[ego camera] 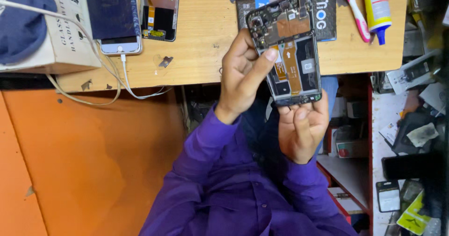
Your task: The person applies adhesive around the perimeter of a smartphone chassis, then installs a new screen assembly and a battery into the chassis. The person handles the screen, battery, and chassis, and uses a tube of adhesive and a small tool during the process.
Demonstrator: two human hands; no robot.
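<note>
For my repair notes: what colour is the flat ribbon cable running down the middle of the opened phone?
Orange flat ribbon cable, seen best in the head view.

I see bare wooden table (pixel 206 39) left of the opened phone (pixel 287 44); the white phone (pixel 120 45) with its cable (pixel 128 79) and the cardboard box (pixel 56 35) block farther left.
</note>
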